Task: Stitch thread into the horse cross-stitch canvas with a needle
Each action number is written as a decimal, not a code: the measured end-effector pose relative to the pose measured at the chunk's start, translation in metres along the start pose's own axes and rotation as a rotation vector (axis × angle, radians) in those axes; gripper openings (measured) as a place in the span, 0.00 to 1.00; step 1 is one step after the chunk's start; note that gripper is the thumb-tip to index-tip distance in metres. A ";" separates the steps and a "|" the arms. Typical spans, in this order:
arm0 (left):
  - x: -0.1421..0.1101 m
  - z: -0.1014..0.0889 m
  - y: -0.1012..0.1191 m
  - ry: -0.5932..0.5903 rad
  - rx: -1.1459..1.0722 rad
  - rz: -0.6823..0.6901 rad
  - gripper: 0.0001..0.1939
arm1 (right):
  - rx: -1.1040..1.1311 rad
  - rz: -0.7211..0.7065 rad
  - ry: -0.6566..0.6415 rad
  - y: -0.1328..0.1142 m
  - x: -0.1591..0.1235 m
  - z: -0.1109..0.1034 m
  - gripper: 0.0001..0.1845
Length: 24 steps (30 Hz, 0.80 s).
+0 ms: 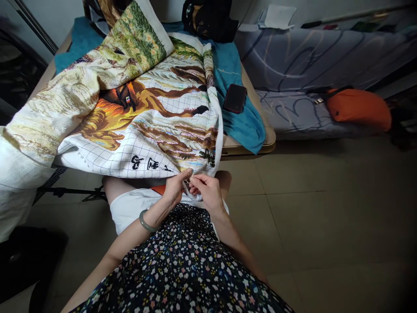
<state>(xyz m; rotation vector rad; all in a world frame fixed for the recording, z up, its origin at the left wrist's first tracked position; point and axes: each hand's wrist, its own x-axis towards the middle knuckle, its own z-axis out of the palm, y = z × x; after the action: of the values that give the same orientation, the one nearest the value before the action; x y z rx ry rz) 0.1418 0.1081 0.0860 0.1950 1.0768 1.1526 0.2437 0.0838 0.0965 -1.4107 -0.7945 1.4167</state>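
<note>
A large cross-stitch cloth (110,158) with a gridded white ground and stitched brown and orange horse figures spreads over the table and hangs toward my lap. My left hand (175,188) is closed on its near edge, thumb on top, with a bracelet on that wrist. Right beside it, my right hand (206,188) has thumb and forefinger pinched together at the cloth's edge. Whatever is between those fingertips is too small to make out. Part of the cloth is folded over at the left, its patterned side showing.
A dark phone (235,98) lies on a teal cloth (250,132) at the table's right. A black bag (210,19) stands at the back. An orange pouch (358,108) rests on the grey patterned sofa (286,113). Thin black stand legs (71,191) show below left.
</note>
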 end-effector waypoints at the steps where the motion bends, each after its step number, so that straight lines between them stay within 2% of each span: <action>1: 0.000 0.000 0.000 -0.007 0.013 0.012 0.20 | 0.000 -0.001 0.007 0.001 0.000 0.000 0.18; 4: 0.002 0.000 0.000 0.000 0.036 0.069 0.20 | -0.011 -0.021 0.038 0.006 0.001 0.002 0.15; 9: 0.003 0.004 0.000 0.054 0.025 0.147 0.21 | -0.104 -0.130 0.106 0.013 -0.001 0.006 0.12; 16: 0.002 0.007 0.002 0.055 0.003 0.122 0.22 | -0.280 -0.291 0.148 0.019 -0.002 0.006 0.10; 24: 0.004 0.007 0.001 0.059 -0.024 0.117 0.18 | -0.445 -0.419 0.177 0.020 -0.003 0.005 0.10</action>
<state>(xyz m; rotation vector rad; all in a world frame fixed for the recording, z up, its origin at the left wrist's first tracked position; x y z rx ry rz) 0.1462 0.1144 0.0880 0.2087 1.1148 1.2821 0.2349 0.0752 0.0799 -1.5549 -1.2553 0.8109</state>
